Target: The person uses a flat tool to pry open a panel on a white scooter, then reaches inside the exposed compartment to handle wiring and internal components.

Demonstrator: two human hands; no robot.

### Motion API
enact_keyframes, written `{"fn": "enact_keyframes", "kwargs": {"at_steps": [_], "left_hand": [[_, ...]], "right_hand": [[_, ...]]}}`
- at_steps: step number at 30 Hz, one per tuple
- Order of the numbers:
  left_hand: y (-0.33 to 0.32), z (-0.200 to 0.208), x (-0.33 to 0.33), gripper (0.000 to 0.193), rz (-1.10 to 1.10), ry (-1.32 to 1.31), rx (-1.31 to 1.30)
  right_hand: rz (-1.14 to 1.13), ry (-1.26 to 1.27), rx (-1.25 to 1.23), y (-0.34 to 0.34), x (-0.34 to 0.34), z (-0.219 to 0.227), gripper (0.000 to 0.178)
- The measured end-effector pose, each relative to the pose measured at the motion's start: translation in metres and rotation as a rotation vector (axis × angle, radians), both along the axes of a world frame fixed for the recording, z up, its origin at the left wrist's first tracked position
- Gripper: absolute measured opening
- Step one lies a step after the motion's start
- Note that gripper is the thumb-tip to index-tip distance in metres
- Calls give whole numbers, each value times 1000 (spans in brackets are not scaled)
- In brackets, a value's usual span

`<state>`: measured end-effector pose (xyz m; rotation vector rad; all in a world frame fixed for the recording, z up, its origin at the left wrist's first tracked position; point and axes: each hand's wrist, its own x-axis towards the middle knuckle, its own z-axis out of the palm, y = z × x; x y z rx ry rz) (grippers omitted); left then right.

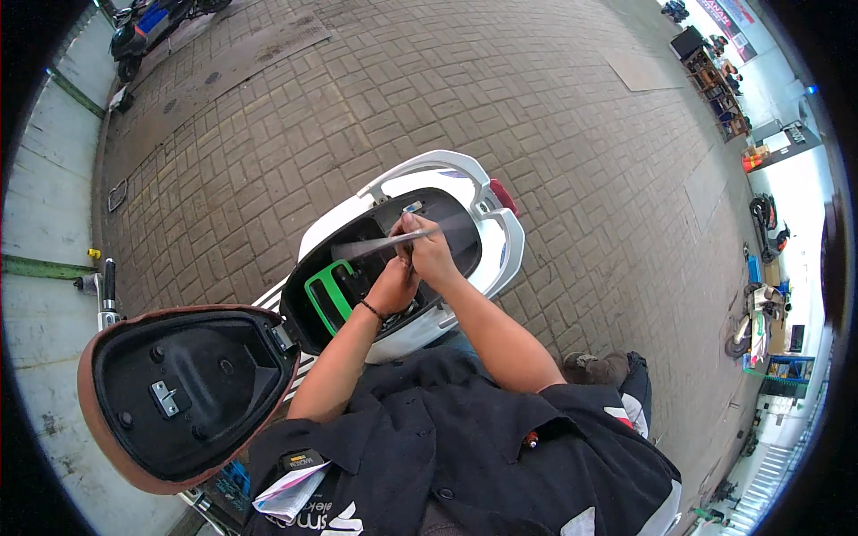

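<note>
Both of my hands meet above the open under-seat compartment (447,204) of a white scooter (332,223). My right hand (433,257) is closed around a long, thin grey strip (374,244), which points left and is smeared by motion, so its kind is unclear. Just below and left of it, my left hand (391,288) is closed against the right one. What its fingers hold is hidden. Under my left wrist, a bright green frame-shaped part (329,299) sits in the black compartment. A small metal latch piece (412,208) shows beyond my right fingertips.
The brown seat (188,393) is flipped open to the left, showing its black underside. A white grab rail (456,161) and red tail light (504,196) edge the scooter's rear. Brick paving (241,179) surrounds it. A pale wall (54,179) stands left; shelves (715,89) stand far right.
</note>
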<state>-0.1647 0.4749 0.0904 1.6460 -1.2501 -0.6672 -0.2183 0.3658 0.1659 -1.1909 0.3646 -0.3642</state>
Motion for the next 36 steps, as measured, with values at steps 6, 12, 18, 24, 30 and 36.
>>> {"fn": "enact_keyframes", "kwargs": {"at_steps": [6,12,18,24,30,36], "left_hand": [[-6,10,-6,16,215,-88,6],[-20,-4,1,23,247,-140,5],[-19,-4,0,36,84,-39,-104],[-14,3,8,35,27,-214,-119],[-16,28,42,29,124,-144,-58],[-40,39,83,22,114,-132,77]], "right_hand": [[-114,-29,-44,1,-5,0,44],[-67,33,42,1,-10,12,46],[-53,23,69,3,-8,5,46],[-80,-27,49,2,0,21,36],[54,-184,-21,-10,19,65,37],[85,-226,22,-35,51,42,31]]}}
